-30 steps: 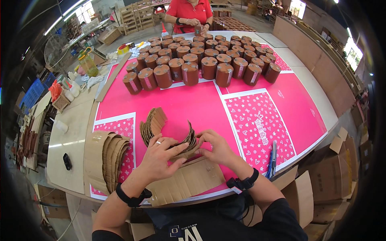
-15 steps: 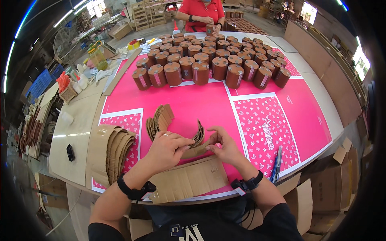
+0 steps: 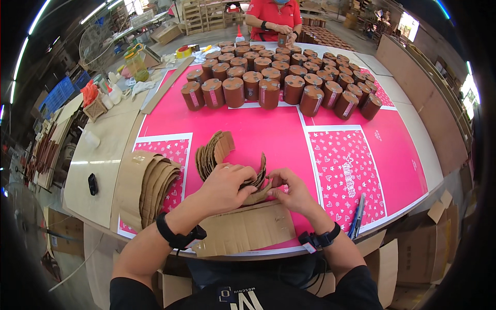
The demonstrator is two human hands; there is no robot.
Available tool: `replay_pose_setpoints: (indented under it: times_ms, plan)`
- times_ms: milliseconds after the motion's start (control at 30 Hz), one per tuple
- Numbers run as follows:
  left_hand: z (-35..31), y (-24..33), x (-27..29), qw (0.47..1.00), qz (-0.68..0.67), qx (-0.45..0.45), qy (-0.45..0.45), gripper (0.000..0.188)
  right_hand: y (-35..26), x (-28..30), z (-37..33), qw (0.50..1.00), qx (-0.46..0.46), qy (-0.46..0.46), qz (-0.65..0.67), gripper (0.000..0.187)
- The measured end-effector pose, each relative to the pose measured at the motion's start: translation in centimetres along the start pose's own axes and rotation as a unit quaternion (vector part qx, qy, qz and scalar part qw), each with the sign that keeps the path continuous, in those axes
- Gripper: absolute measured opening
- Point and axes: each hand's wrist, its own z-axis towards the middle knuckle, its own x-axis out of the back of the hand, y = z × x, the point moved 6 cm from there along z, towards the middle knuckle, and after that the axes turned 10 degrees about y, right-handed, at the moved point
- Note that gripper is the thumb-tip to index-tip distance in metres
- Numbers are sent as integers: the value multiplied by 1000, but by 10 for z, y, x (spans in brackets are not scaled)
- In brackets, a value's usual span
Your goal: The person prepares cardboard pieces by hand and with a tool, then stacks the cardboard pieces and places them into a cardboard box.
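The left hand (image 3: 226,188) grips a curved cardboard strip (image 3: 259,196) between both hands; the right hand (image 3: 290,192) pinches its right end. Flat cardboard (image 3: 248,231) lies just nearside of the hands; brown cylinders (image 3: 252,87) stand well beyond.

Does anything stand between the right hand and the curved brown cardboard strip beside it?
Nothing visible stands between them: the right hand touches the right end of the cardboard strip, and the left hand holds its left part.
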Motion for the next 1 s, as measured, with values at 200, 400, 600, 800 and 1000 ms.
replay_pose_setpoints:
  times_ms: [200,400,600,800,1000]
  plan:
    - [1,-3,-7,1000,0,-11,-20,20,-6,6,2,999,7,22,-40,31]
    - [0,-22,-3,999,-49,8,-15,22,1,-6,16,998,48,27,-24,31]
    - [-2,-16,-12,991,92,-89,36,38,13,-6,12,998,47,16,-48,29]
    - [13,-37,-52,995,8,-7,95,22,68,15,14,998,17,-38,-38,22]
    - [12,-78,-78,993,61,30,101,37,94,6,34,996,40,-73,-18,31]
